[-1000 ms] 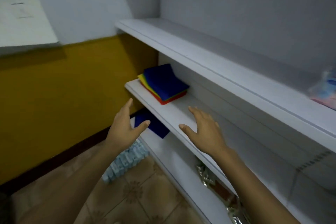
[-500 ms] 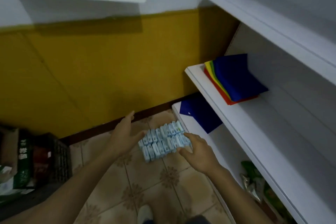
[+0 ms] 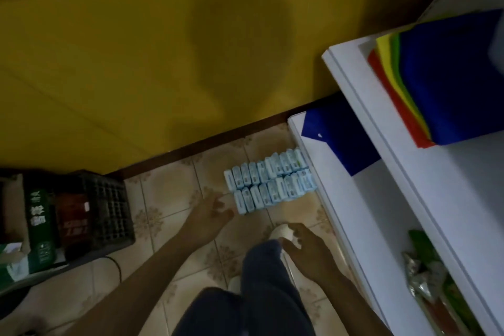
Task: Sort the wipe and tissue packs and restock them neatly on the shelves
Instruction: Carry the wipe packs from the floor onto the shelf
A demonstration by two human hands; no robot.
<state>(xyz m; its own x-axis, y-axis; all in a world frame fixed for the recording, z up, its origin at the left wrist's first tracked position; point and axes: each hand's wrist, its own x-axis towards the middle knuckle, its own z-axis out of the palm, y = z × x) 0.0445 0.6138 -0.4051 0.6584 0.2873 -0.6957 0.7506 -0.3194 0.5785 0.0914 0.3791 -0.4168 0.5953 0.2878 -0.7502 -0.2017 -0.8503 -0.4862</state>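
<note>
Tan tile floor [image 3: 169, 188] is showing under my 2 hands, both hanging loose-fingered and holding nothing. My left hand [image 3: 210, 213] is hovering nearer, just beside the pale-blue tissue pack block [image 3: 270, 183]; my right hand [image 3: 308, 248] is hanging farther back. The block's 2 rows are running diagonally away rightward, touching the bottom shelf [image 3: 362, 213], below the yellow wall [image 3: 109, 63].

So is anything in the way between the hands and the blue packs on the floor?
No, nothing visible. Only bare floor tile lies between the left hand, the right hand and the packs.
</note>
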